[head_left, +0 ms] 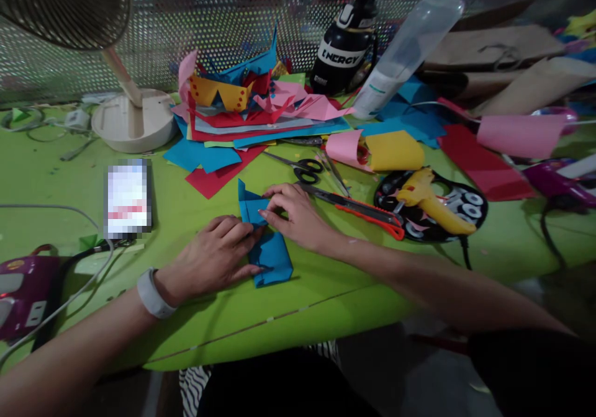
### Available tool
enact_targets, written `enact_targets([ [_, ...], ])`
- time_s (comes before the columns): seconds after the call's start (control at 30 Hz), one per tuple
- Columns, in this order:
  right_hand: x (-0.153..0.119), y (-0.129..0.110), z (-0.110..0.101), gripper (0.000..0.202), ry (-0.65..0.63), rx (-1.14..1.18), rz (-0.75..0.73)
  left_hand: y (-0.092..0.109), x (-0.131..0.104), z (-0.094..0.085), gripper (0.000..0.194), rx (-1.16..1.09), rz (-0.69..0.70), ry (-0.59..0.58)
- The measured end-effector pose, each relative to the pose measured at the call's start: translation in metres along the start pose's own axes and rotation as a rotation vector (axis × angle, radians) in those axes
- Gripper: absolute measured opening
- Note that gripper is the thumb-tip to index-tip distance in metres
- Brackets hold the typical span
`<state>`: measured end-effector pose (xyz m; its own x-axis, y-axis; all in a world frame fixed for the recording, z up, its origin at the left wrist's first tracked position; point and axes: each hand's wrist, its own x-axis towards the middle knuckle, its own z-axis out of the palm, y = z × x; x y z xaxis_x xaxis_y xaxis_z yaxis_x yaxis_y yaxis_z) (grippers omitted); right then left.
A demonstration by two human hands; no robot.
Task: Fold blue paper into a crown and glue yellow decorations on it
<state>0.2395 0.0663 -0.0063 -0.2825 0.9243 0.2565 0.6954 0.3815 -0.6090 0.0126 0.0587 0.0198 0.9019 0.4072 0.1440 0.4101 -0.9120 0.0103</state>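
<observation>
A folded strip of blue paper [272, 257] lies near the table's front edge, creased along its sides, with a raised flap at its far left corner. Across its left side rests my left hand [218, 252], fingers bent and closed on the paper, thumb on the nearer part. My right hand [298, 215] is at the far right edge of the strip, thumb and forefinger pinched together on it. Part of the paper's middle is hidden under the fingers. Just beyond my right hand are black-handled scissors [307, 170] and a utility knife [358, 207] with orange trim.
A yellow glue gun [431, 203] rests on a black palette-shaped mat to the right. Coloured paper [223, 128] is piled behind, beside a black bottle [342, 54] and a tilted clear bottle [410, 57]. A phone [128, 197], a fan base [135, 119] and a cable occupy the left.
</observation>
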Motion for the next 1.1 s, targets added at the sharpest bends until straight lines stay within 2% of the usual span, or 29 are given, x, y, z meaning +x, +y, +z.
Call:
enact_targets([
  [0.37, 0.0014, -0.0026, -0.0016, 0.02, -0.015, -0.043, 0.014, 0.0013, 0.0, -0.0003, 0.055, -0.001, -0.029, -0.008],
  [0.57, 0.0011, -0.0005, -0.0008, 0.01, 0.006, -0.039, 0.003, 0.0013, -0.0012, 0.0003, 0.056, -0.005, -0.033, -0.003],
  [0.83, 0.0008, 0.0004, -0.0006, 0.014, 0.014, -0.017, 0.009, -0.0003, -0.0033, 0.0008, 0.058, -0.094, -0.037, -0.026],
  [1.1, 0.0038, 0.001, -0.004, 0.028, -0.11, -0.026, 0.04, -0.0006, -0.0047, 0.0046, 0.063, -0.067, -0.018, -0.05],
])
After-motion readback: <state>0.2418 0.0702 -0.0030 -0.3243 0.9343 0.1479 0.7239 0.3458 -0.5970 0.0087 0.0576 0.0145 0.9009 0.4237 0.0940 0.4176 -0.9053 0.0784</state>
